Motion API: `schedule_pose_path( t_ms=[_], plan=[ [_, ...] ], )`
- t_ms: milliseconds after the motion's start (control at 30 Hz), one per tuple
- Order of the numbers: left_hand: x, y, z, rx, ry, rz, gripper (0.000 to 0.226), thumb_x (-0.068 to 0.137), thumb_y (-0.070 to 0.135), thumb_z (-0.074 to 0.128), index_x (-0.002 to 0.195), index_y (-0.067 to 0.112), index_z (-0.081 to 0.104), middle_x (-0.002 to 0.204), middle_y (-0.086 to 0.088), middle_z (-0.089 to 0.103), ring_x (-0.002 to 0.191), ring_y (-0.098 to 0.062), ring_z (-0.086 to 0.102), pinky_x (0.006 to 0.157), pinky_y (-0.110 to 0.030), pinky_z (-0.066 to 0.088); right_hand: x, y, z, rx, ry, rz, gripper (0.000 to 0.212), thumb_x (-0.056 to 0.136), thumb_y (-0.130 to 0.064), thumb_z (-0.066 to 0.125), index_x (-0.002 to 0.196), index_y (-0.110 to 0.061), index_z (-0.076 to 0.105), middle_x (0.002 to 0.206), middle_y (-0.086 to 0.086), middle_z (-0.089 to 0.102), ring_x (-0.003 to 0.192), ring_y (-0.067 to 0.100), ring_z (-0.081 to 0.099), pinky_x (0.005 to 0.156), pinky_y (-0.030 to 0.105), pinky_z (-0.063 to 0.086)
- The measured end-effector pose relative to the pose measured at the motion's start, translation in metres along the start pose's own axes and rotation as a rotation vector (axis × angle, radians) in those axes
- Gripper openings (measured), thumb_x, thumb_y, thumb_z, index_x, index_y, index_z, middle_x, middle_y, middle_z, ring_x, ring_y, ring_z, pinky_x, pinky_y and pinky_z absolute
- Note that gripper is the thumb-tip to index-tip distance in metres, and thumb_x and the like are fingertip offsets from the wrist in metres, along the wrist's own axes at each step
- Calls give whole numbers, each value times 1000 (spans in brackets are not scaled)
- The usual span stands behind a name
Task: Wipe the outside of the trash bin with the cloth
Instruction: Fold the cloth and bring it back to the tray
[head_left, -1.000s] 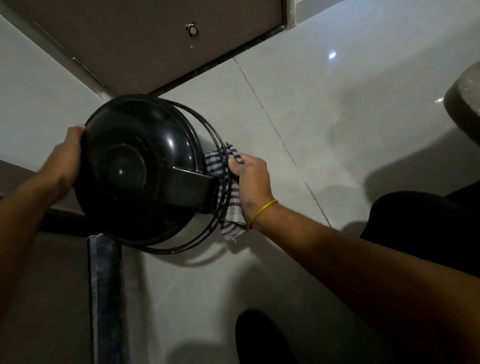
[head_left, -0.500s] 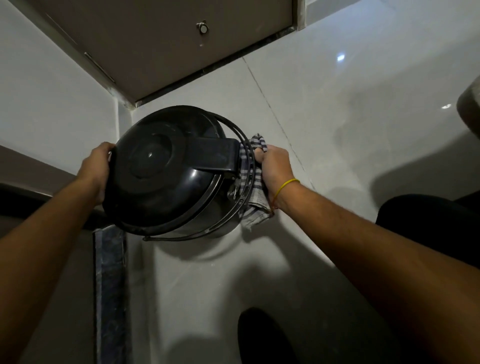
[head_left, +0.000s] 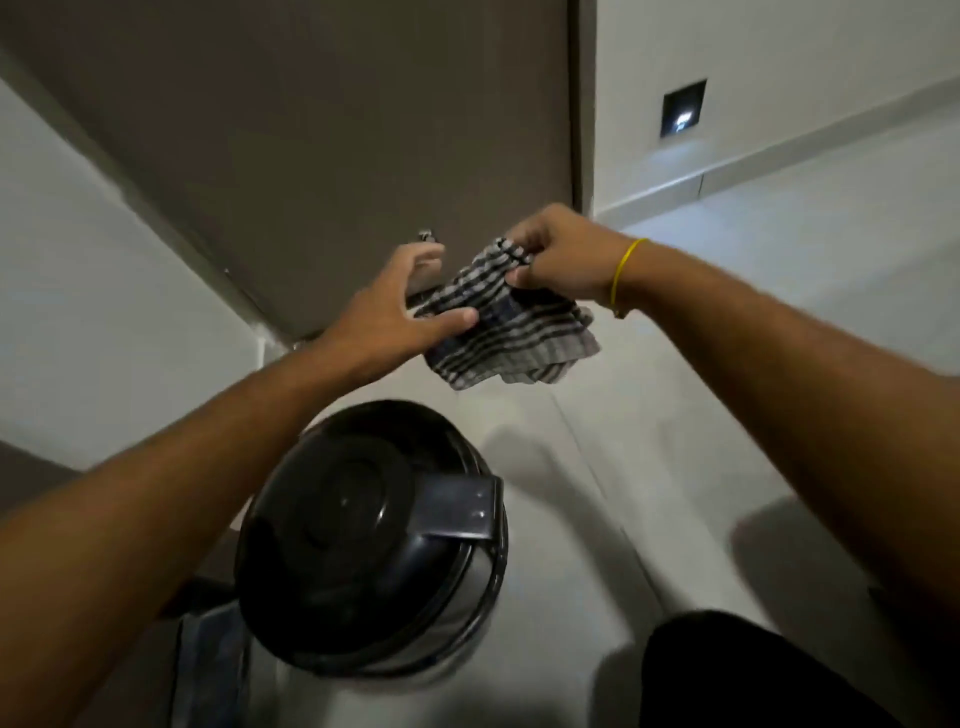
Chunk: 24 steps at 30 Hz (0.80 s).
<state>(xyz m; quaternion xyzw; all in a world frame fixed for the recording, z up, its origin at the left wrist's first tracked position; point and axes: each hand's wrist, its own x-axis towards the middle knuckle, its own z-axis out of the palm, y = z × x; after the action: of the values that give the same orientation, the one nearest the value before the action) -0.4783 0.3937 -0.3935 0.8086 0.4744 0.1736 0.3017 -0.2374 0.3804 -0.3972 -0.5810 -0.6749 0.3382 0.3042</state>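
A pale tiled floor fills the head view, with a brown door ahead and a white wall to its right carrying a small recessed light. The picture is somewhat blurred, so fine detail is uncertain.

The black trash bin stands on the floor in the lower middle, seen from above, lid shut, with the flat hinge tab pointing right. Neither hand touches it; both are raised above and beyond it, near the door.

The striped cloth hangs in the air between the 2 hands. The right hand, a yellow band on its wrist, pinches the cloth's upper edge between thumb and curled fingers, so the rest drapes down in loose folds. The left hand is spread wide, thumb lying across the cloth's lower left corner and the other fingers fanned out behind it; whether those fingers actually grip the fabric cannot be told.

Held like this, away from the bin, the cloth looks to be getting opened out or refolded, probably to bring a fresh face forward before more wiping. The bin is left standing free, which suits a short pause in the wiping rather than its end, though how much of the outside is already clean cannot be judged here
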Motion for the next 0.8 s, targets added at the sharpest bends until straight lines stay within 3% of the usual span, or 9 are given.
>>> schedule_pose_path(
  t_ms=[67, 133, 233, 333, 400, 467, 533, 667, 800],
  plan=[
    [31, 38, -14, -78, 100, 27, 38, 91, 35, 84, 123, 24, 66, 118, 7, 74, 105, -4, 70, 94, -32, 57, 8, -32, -51, 12, 2, -5, 18, 91, 7, 62, 100, 4, 77, 92, 18, 72, 84, 21, 63, 80, 38, 55],
    [55, 80, -35, -190, 165, 19, 9, 94, 19, 80, 98, 17, 72, 88, 0, 78, 76, -11, 69, 71, -36, 59, 8, -60, -107, 26, 28, 17, 19, 89, 5, 64, 97, -3, 79, 91, 15, 73, 84, 21, 66, 82, 41, 58],
    [75, 149, -65, -271, 134, 53, 16, 86, 12, 79, 83, 25, 71, 68, 10, 75, 61, -8, 66, 60, -26, 52, -8, -93, -191, -85, 73, 96, 23, 87, 4, 68, 95, -14, 79, 88, 12, 72, 80, 19, 64, 79, 40, 58],
    [83, 222, -73, -200, 101, 138, 7, 78, 23, 72, 82, 29, 70, 77, 4, 79, 67, -11, 69, 67, -30, 56, -40, -117, -259, -195, 137, 162, 21, 79, 2, 74, 89, -15, 79, 90, 20, 77, 79, 21, 65, 77, 45, 61],
    [85, 280, -73, -158, 81, 203, 13, 83, 19, 72, 91, 28, 73, 84, 9, 80, 72, -2, 72, 72, -24, 59, -72, -135, -307, -147, 170, 250, 24, 81, 7, 69, 90, -12, 79, 93, 23, 77, 80, 28, 72, 72, 44, 65],
    [82, 342, -70, -124, 74, 266, 20, 86, 14, 71, 103, 23, 78, 92, 12, 81, 82, 2, 76, 80, -23, 62, -107, -151, -356, -98, 223, 295, 24, 79, 9, 66, 86, -10, 78, 93, 26, 78, 86, 38, 78, 78, 50, 66],
    [72, 404, -64, -103, 98, 289, 24, 86, 14, 69, 106, 21, 80, 89, 8, 81, 82, -6, 76, 80, -27, 61, -144, -165, -403, -93, 261, 306, 24, 70, 0, 64, 87, -8, 79, 93, 26, 79, 87, 37, 79, 81, 55, 65],
    [40, 518, -49, -41, 184, 367, 15, 87, 9, 65, 93, 12, 78, 76, -5, 71, 69, -20, 64, 66, -28, 42, -227, -190, -475, -57, 341, 315, 29, 61, -6, 56, 78, -13, 78, 85, 20, 79, 75, 19, 68, 75, 48, 61],
    [-19, 595, 11, 54, 138, 414, 21, 85, 7, 70, 103, 14, 77, 91, -12, 72, 80, -33, 68, 72, -40, 50, -334, -181, -496, 75, 499, 346, 26, 70, 4, 58, 82, -7, 78, 100, 17, 81, 102, 27, 78, 91, 45, 60]
  ],
)
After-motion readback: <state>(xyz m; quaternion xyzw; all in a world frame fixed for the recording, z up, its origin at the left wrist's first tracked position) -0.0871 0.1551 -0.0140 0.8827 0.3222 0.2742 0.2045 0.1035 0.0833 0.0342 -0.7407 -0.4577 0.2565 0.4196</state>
